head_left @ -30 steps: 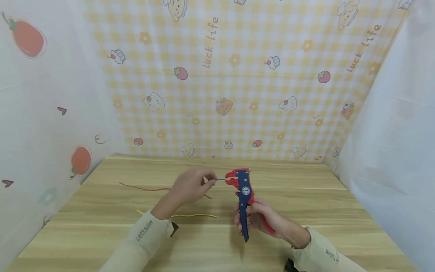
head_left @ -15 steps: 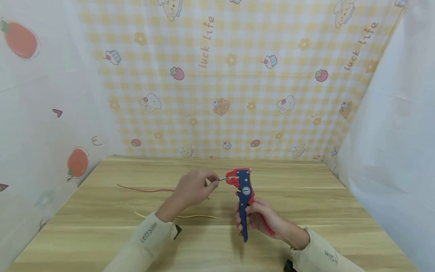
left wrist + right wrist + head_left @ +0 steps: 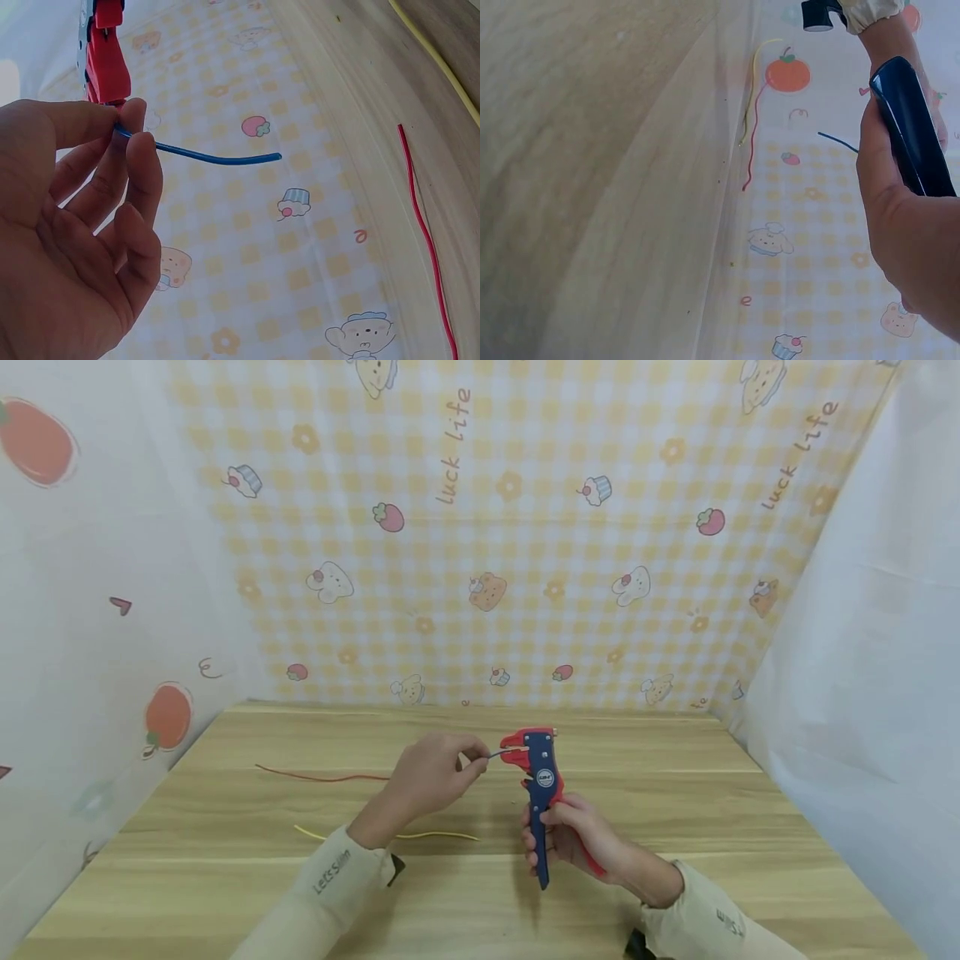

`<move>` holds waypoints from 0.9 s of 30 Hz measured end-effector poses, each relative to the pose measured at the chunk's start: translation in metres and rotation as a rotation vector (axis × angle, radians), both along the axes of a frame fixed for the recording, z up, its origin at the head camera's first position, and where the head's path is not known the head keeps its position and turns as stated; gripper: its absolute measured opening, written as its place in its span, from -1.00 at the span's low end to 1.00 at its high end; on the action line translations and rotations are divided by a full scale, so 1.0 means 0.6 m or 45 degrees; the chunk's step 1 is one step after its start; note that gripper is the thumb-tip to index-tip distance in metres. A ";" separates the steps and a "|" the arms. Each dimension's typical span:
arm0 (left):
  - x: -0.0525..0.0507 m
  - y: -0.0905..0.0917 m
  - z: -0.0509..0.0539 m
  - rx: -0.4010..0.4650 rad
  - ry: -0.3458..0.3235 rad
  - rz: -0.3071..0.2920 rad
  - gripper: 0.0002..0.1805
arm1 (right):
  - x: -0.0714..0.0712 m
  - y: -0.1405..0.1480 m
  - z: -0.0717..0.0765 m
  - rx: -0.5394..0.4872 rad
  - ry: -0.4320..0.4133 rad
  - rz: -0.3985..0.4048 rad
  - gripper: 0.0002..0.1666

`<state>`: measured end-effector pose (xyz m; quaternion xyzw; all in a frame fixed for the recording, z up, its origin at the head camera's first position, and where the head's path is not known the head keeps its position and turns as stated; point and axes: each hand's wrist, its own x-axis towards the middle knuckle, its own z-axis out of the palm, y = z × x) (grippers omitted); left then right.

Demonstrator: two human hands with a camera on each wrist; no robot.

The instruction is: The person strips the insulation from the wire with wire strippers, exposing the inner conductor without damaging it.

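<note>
My left hand point(image 3: 435, 772) pinches a short blue wire point(image 3: 225, 160) between thumb and fingertips. One free end of the wire sticks out past the fingers in the left wrist view. Its other end reaches between the red jaws of a blue-and-red wire stripper point(image 3: 545, 777). The stripper is upright above the table, jaws toward the left hand. My right hand point(image 3: 585, 843) grips its handles, fingers around the blue one point(image 3: 911, 124) and the red one against the palm. How deep the wire sits in the jaws is hard to tell.
On the wooden table point(image 3: 637, 785) lie a red wire point(image 3: 322, 778) and, nearer to me, a yellow wire point(image 3: 438, 836), both partly hidden by the left arm. A patterned cloth point(image 3: 555, 543) stands behind the table, with white sheets at both sides.
My left hand has shifted slightly to the right relative to the table, bringing the blue wire farther between the stripper's jaws. The right hand keeps its grip and has barely moved. The head view has shifted slightly.
</note>
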<state>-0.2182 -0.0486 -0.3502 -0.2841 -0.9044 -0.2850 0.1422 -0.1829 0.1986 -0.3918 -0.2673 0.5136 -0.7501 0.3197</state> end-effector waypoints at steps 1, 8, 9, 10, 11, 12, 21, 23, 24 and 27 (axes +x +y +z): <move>0.000 0.000 0.000 0.003 0.001 -0.003 -0.91 | 0.000 0.000 0.000 0.002 -0.001 -0.004 -0.73; 0.000 -0.001 -0.003 0.006 0.002 -0.012 -0.89 | 0.002 -0.001 -0.001 0.000 0.011 -0.016 -0.75; -0.001 -0.001 -0.004 0.004 0.003 -0.012 -0.89 | 0.002 -0.002 -0.001 0.002 0.015 -0.015 -0.76; -0.001 -0.001 -0.004 -0.001 0.002 -0.011 -0.89 | 0.002 -0.002 -0.001 0.004 0.020 -0.014 -0.76; -0.001 -0.001 -0.004 -0.005 0.001 -0.009 -0.88 | 0.002 -0.002 -0.001 0.009 0.023 -0.014 -0.76; 0.000 -0.001 -0.004 -0.008 0.003 -0.008 -0.88 | 0.002 -0.002 -0.001 0.015 0.028 -0.017 -0.76; -0.001 -0.001 -0.004 -0.018 0.013 0.008 -0.88 | 0.006 -0.006 -0.003 0.026 0.017 -0.030 -0.72; -0.001 -0.001 -0.003 -0.022 0.017 0.013 -0.88 | 0.007 -0.008 -0.004 0.010 0.000 -0.014 -0.73; 0.000 -0.001 -0.003 -0.023 0.019 0.017 -0.88 | 0.008 -0.008 -0.004 0.003 -0.007 -0.004 -0.74; 0.000 -0.002 -0.002 -0.022 0.023 0.023 -0.89 | 0.009 -0.010 -0.005 -0.023 -0.043 0.025 -0.77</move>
